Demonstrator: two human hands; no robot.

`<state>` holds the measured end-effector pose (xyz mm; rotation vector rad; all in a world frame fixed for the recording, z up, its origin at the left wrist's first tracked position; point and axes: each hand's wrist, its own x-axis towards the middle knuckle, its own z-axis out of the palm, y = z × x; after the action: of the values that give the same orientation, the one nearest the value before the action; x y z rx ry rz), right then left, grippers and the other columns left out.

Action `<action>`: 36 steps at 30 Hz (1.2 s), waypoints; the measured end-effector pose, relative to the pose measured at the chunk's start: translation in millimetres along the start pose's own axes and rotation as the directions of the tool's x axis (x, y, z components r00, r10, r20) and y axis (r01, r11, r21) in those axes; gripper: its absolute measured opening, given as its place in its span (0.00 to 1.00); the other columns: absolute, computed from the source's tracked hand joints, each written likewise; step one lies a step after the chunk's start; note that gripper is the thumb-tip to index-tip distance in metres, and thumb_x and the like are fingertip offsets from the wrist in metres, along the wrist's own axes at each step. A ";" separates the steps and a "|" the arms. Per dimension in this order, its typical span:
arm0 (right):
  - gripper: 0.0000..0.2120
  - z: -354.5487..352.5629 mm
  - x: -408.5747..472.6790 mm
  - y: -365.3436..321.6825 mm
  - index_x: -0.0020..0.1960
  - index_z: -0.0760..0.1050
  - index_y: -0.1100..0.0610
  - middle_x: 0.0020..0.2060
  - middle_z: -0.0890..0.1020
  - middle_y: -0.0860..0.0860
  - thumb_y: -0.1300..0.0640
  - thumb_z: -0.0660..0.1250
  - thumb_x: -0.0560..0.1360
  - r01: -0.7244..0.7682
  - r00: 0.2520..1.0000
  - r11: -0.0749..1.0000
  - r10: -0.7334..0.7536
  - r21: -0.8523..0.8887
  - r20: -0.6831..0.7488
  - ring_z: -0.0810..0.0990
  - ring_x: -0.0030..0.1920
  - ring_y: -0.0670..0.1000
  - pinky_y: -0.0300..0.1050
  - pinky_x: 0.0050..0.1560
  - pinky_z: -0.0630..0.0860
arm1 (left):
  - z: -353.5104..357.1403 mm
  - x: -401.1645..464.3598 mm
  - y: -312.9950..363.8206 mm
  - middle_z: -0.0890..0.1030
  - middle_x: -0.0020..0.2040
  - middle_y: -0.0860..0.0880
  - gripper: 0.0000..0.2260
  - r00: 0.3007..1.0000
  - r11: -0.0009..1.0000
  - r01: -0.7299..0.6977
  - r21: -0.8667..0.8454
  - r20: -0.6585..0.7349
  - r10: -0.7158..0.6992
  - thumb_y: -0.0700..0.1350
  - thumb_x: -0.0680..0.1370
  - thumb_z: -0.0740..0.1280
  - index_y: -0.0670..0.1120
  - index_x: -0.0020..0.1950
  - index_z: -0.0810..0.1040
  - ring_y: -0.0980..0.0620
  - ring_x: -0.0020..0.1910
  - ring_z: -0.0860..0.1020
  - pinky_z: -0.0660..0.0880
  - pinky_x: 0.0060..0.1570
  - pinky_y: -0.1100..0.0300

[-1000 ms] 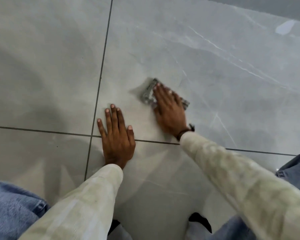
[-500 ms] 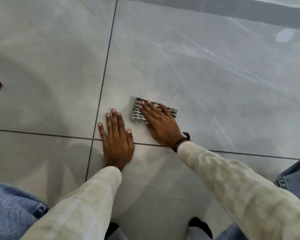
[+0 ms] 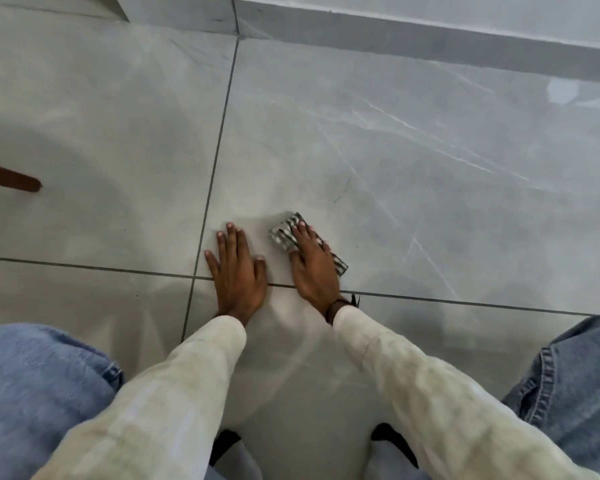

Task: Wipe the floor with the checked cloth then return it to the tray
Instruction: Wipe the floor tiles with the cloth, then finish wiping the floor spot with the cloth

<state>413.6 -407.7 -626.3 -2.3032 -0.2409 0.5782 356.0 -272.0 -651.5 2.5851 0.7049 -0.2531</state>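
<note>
While pressed flat under the right hand (image 3: 314, 263) at frame centre, checked cloth (image 3: 286, 232) on the floor (image 3: 430, 168), long axis slanting upper left to lower right. Left hand (image 3: 238, 271) splayed, empty, just beside. No tray in sight; wiping likely unfinished.

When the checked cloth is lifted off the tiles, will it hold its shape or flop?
Probably flop: the cloth is a thin folded pad flattened under the right hand. It looks light for its size. It likely slides easily on the glossy floor, which shows reflections.
</note>
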 end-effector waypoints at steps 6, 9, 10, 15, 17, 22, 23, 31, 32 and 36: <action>0.14 -42.1 7.4 -70.4 0.64 0.81 0.58 0.54 0.87 0.59 0.54 0.61 0.86 -0.401 0.916 0.622 0.292 0.673 0.275 0.85 0.54 0.59 0.55 0.58 0.82 | -79.7 2.0 82.1 0.88 0.55 0.46 0.19 0.934 0.537 0.353 -0.766 0.256 -0.248 0.59 0.85 0.57 0.52 0.51 0.85 0.45 0.58 0.85 0.80 0.62 0.50; 0.14 -76.3 -15.7 -114.9 0.61 0.83 0.53 0.53 0.89 0.57 0.50 0.62 0.85 -0.496 0.868 0.552 0.331 0.670 0.370 0.87 0.46 0.54 0.49 0.47 0.86 | -130.7 -12.4 108.1 0.88 0.48 0.50 0.15 0.897 0.432 0.429 -0.793 0.318 -0.307 0.59 0.81 0.63 0.53 0.48 0.85 0.46 0.55 0.87 0.83 0.57 0.51; 0.13 -82.6 -22.0 -123.5 0.59 0.83 0.52 0.49 0.89 0.55 0.50 0.62 0.85 -0.508 0.861 0.567 0.331 0.648 0.386 0.87 0.42 0.52 0.44 0.39 0.86 | -139.8 -17.8 111.7 0.88 0.48 0.49 0.15 0.887 0.409 0.444 -0.797 0.329 -0.323 0.59 0.79 0.64 0.51 0.49 0.86 0.45 0.54 0.87 0.84 0.57 0.49; 0.18 -184.4 -101.2 -232.3 0.71 0.79 0.56 0.55 0.87 0.56 0.51 0.58 0.87 -0.522 0.849 0.607 0.305 0.599 0.431 0.85 0.50 0.52 0.40 0.40 0.82 | -285.6 -89.8 159.5 0.89 0.48 0.43 0.11 0.839 0.279 0.528 -0.802 0.444 -0.314 0.56 0.73 0.70 0.50 0.42 0.86 0.41 0.51 0.88 0.85 0.56 0.46; 0.18 -225.9 -137.9 -278.1 0.72 0.78 0.56 0.61 0.86 0.58 0.52 0.58 0.88 -0.531 0.843 0.599 0.300 0.599 0.447 0.85 0.53 0.53 0.40 0.42 0.82 | -345.9 -121.1 179.7 0.87 0.46 0.43 0.10 0.813 0.240 0.560 -0.793 0.471 -0.341 0.54 0.73 0.71 0.49 0.41 0.86 0.42 0.48 0.86 0.85 0.56 0.45; 0.14 -317.3 -226.1 -385.6 0.56 0.84 0.53 0.38 0.88 0.48 0.52 0.60 0.86 -0.612 0.787 0.536 0.344 0.581 0.511 0.87 0.34 0.45 0.36 0.31 0.80 | -498.0 -211.2 226.7 0.86 0.48 0.39 0.09 0.715 0.071 0.645 -0.761 0.567 -0.410 0.45 0.81 0.66 0.44 0.48 0.85 0.42 0.45 0.85 0.83 0.43 0.55; 0.13 -334.6 -240.7 -407.6 0.53 0.84 0.53 0.37 0.89 0.49 0.51 0.61 0.84 -0.624 0.779 0.512 0.362 0.590 0.512 0.87 0.34 0.47 0.38 0.35 0.82 | -523.5 -223.9 232.6 0.85 0.50 0.37 0.10 0.698 0.017 0.647 -0.763 0.583 -0.416 0.44 0.82 0.65 0.42 0.53 0.85 0.41 0.45 0.84 0.82 0.43 0.56; 0.22 -405.4 -294.2 -527.4 0.69 0.78 0.65 0.66 0.84 0.65 0.52 0.56 0.87 -0.597 0.796 0.594 0.355 0.540 0.490 0.83 0.66 0.67 0.62 0.68 0.80 | -683.5 -321.4 205.1 0.84 0.49 0.44 0.21 0.707 -0.385 0.511 -0.769 0.631 -0.320 0.54 0.87 0.53 0.46 0.54 0.82 0.45 0.50 0.81 0.80 0.50 0.53; 0.22 -400.1 -292.3 -540.0 0.69 0.78 0.66 0.66 0.83 0.66 0.52 0.55 0.87 -0.579 0.805 0.633 0.342 0.514 0.486 0.82 0.67 0.67 0.65 0.71 0.78 | -694.3 -331.2 191.9 0.87 0.54 0.43 0.23 0.728 -0.398 0.486 -0.778 0.612 -0.308 0.56 0.87 0.53 0.45 0.60 0.83 0.42 0.57 0.82 0.82 0.56 0.50; 0.23 -356.4 -287.2 -592.4 0.68 0.79 0.66 0.65 0.84 0.66 0.49 0.58 0.87 -0.535 0.807 0.721 0.282 0.440 0.519 0.82 0.67 0.67 0.67 0.73 0.76 | -718.5 -353.0 141.3 0.87 0.57 0.41 0.21 0.741 -0.290 0.486 -0.824 0.565 -0.363 0.51 0.85 0.63 0.38 0.71 0.75 0.42 0.51 0.85 0.83 0.58 0.46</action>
<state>327.8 -303.2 110.0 -1.6100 0.2549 1.2081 169.6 -201.2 136.5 0.6487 1.1706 0.0204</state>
